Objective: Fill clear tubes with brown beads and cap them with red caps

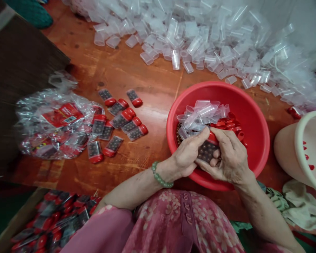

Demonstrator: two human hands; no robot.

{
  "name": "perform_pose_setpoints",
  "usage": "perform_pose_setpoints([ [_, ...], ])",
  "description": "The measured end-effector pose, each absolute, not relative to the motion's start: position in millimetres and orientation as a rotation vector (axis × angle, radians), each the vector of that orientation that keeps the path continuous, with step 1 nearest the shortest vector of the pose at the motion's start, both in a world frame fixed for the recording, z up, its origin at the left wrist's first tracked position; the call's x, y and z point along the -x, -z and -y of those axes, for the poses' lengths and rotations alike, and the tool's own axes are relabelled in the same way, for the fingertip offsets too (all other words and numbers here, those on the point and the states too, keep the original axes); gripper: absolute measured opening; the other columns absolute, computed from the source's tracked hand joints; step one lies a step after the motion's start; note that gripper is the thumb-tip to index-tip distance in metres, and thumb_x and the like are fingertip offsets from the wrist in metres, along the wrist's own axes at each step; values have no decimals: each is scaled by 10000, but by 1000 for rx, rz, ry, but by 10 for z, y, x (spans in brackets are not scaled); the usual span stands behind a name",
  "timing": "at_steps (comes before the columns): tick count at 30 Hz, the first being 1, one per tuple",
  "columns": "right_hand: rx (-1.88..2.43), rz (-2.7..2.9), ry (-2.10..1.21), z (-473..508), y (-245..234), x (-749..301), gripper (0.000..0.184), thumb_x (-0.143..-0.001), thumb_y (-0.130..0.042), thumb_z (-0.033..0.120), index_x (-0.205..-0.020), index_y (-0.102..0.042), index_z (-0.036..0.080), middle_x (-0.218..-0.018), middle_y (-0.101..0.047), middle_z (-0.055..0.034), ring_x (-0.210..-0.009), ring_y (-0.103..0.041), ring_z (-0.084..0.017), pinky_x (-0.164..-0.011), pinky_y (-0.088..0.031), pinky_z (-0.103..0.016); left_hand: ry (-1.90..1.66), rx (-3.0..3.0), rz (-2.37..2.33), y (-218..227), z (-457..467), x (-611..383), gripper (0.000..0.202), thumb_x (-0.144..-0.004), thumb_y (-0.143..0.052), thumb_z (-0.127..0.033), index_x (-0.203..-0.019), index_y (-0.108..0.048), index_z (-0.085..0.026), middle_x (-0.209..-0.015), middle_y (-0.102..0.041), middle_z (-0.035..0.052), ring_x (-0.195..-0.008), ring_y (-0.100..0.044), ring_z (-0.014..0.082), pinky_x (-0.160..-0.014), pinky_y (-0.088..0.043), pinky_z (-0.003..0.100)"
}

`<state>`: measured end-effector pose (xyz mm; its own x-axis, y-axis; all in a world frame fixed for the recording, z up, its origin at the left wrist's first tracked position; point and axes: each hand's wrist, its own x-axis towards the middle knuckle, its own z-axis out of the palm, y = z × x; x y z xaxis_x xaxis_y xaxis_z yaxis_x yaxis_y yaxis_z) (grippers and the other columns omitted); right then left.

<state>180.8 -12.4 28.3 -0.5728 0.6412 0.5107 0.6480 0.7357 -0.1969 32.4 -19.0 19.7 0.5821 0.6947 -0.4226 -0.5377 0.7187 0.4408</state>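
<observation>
Now, left hand [188, 156]: it is closing over the far end of a clear tube [206, 151] packed with dark beads, with its fingers [200, 135] curling against the red cap [213, 137] and gripping it.

Right hand [230, 154]: it is wrapping around the tube from the right, with its fingers [228, 138] closed firmly on the tube's side.

Handling: both hands are bracing the tube between them, keeping it low over the basin so that any stray bead is falling inside rather than onto the bench.

Tube: it is sitting between the palms at the near side of a red basin [197, 88], its beads showing dark and tightly packed through the plastic, with the cap seated at the far end.

Basin: it is holding a pile of empty tubes [198, 114], loose caps [228, 123] and some spilled beads [178, 135].

Bench [144, 66]: it is carrying a large heap of clear tubes [189, 42] on the far side and a row of filled tubes [118, 119] on the left, beside a plastic bag [51, 126] of more.

Near left: a cardboard box [18, 221] is holding more filled tubes [55, 219].
</observation>
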Motion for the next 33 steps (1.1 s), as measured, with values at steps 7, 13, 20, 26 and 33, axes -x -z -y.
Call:
perform_pose_setpoints([
  [7,954,2355,122,150,-327,-1828,667,-911,-613,472,-1450,-457,111,-1012,-705,-179,-865,-691,-309,-727,-580,-435,-871,-298,-630,-228,216,-456,412,-918,-561,-497,-661,-537,-175,-540,-548,-10,-446,-504,95,-503,-417,237],
  [13,1006,2386,17,143,-304,-1866,703,-886,-675,443,-1459,-432,116,-1110,-695,-197,-959,-692,-316,-814,-601,-452,-793,-317,-605,-171,185,-420,500,-930,-522,-596,-682,-582,-166,-560,-561,13,-489,-526,114,-531,-444,257],
  [20,937,2390,-178,124,-291,-1906,759,-857,-717,409,-1486,-420,103,-1270,-644,-237,-1153,-649,-343,-938,-586,-509,-634,-360,-473,-171,124,-307,720,-843,-464,-846,-756,-676,-163,-566,-592,45,-556,-627,179,-547,-489,289],
  [26,877,2386,-83,181,-296,-1887,671,-878,-692,384,-1453,-452,134,-1119,-717,-188,-986,-709,-316,-830,-584,-460,-861,-434,-814,-174,267,-443,549,-965,-458,-614,-668,-629,-186,-597,-612,23,-619,-614,167,-673,-539,305],
  [33,839,2413,-116,340,-286,-1793,729,-895,-647,282,-1539,-358,100,-1149,-715,-208,-1045,-700,-318,-849,-588,-467,-895,-735,-964,-152,454,-329,529,-1027,-378,-559,-807,-704,-204,-705,-664,28,-789,-653,199,-874,-541,349],
])
